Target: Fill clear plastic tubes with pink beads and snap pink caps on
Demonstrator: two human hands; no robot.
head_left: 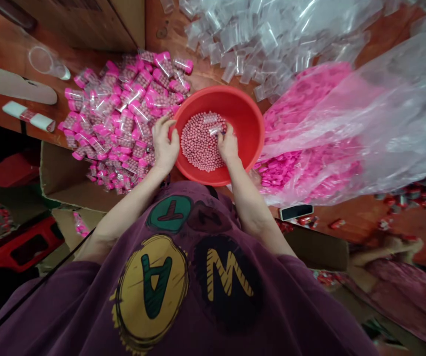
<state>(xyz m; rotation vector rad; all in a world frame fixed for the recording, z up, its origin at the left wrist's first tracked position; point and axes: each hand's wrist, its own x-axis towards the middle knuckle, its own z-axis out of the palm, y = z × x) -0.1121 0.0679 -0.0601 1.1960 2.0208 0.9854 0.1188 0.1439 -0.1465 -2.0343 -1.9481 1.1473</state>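
Right hand (228, 144) in a narrow pinch, fingertips closed on a small clear plastic tube (215, 130) just above the pink beads (198, 146). Left hand (164, 143) wide, fingers spread and curved at the inner wall near the 9 o'clock rim. Both hands are in the red plastic basin (248, 123), which sits at the person's front and holds a broad layer of beads. Progress as seen: a large heap of filled, pink-capped tubes (124, 116) at the basin's 10 o'clock; a larger spread of empty clear tubes (250, 44) at 1 o'clock; loose pink caps (283, 168) in a clear plastic bag (383, 113) at 3 o'clock. Further out: clear cup (42, 62) and white roll (13, 84) at 10 o'clock, cardboard box flap (72, 183) at 8 o'clock, phone (296, 212) at 4 o'clock. Co-worker's forearm (383, 252) at 4 o'clock, well apart.
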